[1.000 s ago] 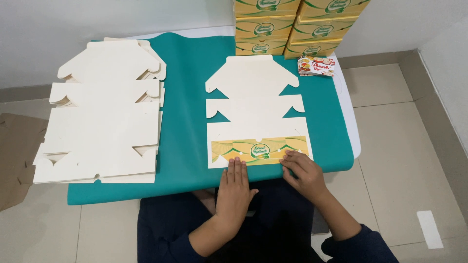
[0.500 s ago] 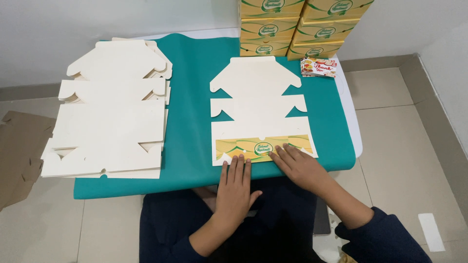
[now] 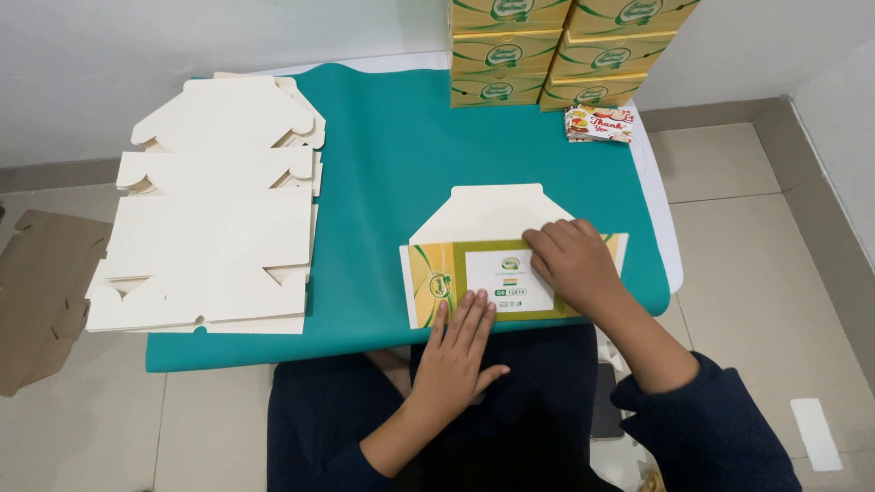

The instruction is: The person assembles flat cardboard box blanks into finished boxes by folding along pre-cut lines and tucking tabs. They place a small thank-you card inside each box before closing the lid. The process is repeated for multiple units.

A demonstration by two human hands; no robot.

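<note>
A flat cardboard box blank [image 3: 488, 219] lies on the teal table cover [image 3: 392, 155], folded over so its green and yellow printed panel faces up near the front edge. My left hand [image 3: 460, 351] rests flat with its fingertips on the printed panel's lower edge. Over the panel's right part my right hand [image 3: 570, 260] presses down, fingers spread and pointing left. Neither hand grips anything.
A stack of unfolded cream box blanks [image 3: 214, 210] covers the left side of the table. Assembled green and yellow boxes [image 3: 565, 46] are stacked at the back right, with a small printed card [image 3: 599, 125] before them. Brown cardboard [image 3: 41, 292] lies on the floor at left.
The blank's near half has been folded up and over, so a large printed panel now shows. My right hand moved up onto it; my left hand stayed at the lower edge.
</note>
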